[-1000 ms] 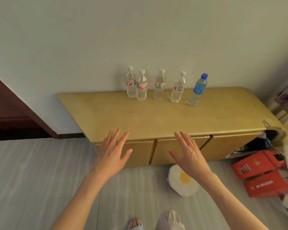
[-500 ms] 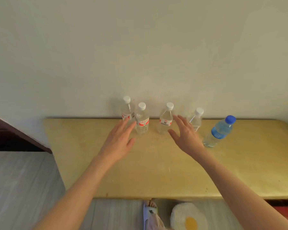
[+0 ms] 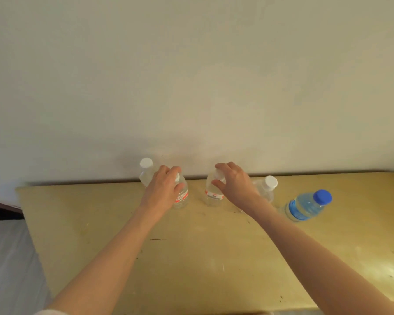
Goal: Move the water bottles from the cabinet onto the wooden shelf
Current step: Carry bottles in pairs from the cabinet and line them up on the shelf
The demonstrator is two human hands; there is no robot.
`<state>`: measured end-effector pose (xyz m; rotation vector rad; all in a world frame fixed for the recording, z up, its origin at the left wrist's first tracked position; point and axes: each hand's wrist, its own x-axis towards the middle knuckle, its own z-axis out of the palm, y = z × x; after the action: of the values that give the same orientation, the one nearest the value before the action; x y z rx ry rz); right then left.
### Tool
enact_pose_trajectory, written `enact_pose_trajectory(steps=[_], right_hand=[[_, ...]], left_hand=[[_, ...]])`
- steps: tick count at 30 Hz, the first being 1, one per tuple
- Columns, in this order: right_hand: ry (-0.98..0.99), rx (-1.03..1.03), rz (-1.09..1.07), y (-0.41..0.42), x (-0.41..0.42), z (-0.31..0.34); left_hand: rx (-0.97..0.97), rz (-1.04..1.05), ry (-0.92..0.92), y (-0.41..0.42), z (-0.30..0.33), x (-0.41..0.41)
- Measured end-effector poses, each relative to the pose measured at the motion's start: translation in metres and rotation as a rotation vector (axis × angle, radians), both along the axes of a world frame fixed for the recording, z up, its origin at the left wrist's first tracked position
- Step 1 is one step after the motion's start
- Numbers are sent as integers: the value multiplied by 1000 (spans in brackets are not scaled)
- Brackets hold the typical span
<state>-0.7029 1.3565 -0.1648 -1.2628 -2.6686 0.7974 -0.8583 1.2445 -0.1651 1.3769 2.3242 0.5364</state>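
Several water bottles stand in a row at the back of the yellow wooden cabinet top (image 3: 191, 258), against the wall. My left hand (image 3: 163, 190) is closed over the top of the second bottle from the left (image 3: 182, 197), which has a red label. My right hand (image 3: 233, 184) grips the neck of the third bottle (image 3: 212, 196). Both bottles still rest on the cabinet. A white-capped bottle (image 3: 145, 172) stands at the far left, another white-capped bottle (image 3: 267, 187) is behind my right wrist, and a blue-capped bottle (image 3: 307, 205) is at the right. The wooden shelf is out of view.
A plain pale wall (image 3: 191, 76) rises right behind the bottles. Grey floor (image 3: 7, 269) lies left of the cabinet, with a dark red door frame (image 3: 2, 209) at the left edge.
I have stepped closer to the cabinet. Both hands reached forward from open above the top and closed over two bottles in the middle of the row.
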Motion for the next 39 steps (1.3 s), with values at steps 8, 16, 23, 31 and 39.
enact_pose_trajectory(steps=[8, 16, 23, 31, 39], right_hand=[[-5, 39, -57, -23, 0, 0], [78, 19, -332, -93, 43, 19], [132, 59, -695, -222, 113, 39], [109, 117, -1216, -413, 211, 49], [63, 314, -1654, -657, 291, 69]], left_hand=[[67, -82, -28, -13, -2, -4], [56, -373, -75, -38, 2, 2], [84, -802, -130, -83, 27, 59], [135, -1308, -182, -171, 52, 188], [170, -1737, -218, -338, 73, 334]])
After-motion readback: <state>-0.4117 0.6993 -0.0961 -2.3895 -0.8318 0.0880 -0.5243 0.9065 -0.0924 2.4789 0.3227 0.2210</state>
